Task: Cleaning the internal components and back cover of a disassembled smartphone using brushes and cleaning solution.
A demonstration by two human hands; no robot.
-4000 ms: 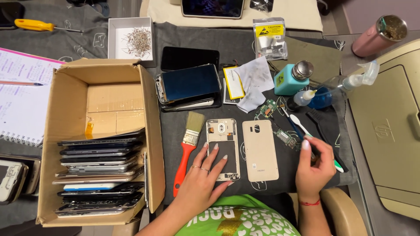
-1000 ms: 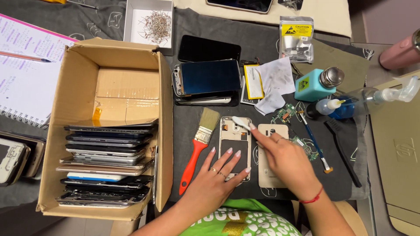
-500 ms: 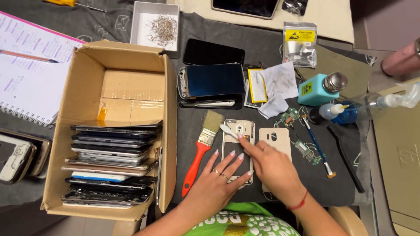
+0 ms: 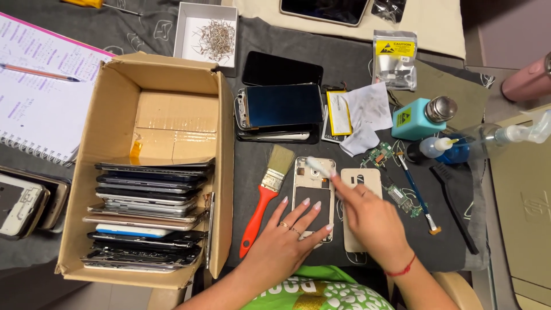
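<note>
My left hand (image 4: 284, 244) lies flat, fingers spread, pressing the lower end of the phone mid-frame (image 4: 314, 195) onto the dark mat (image 4: 344, 63); it grips nothing, just pins it. My right hand (image 4: 370, 221), at approx 3 o'clock of the left, has its fingers pressed together, pinching a white swab (image 4: 318, 167) whose tip sits on the frame's upper part, near the camera cutout. Under the right hand, touching the frame's right edge, lies the gold back cover (image 4: 360, 183), partly hidden by my palm.

At 9 o'clock of the frame: a red-handled paintbrush (image 4: 265, 198), tilted, just beside it. Further at 9, a cardboard box (image 4: 143, 115) w/ a stack of phones (image 4: 146, 215) in its near half. At 3 o'clock: small circuit boards (image 4: 396, 192) and a blue-handled tool (image 4: 414, 192). At 12 o'clock, farther off: a pile of dark screens (image 4: 281, 109), a battery (image 4: 338, 113), white tissue (image 4: 367, 112). At approx 1–2 o'clock: a teal dispenser bottle (image 4: 422, 117). Farthest, at 11: a white tray of screws (image 4: 209, 34).
</note>
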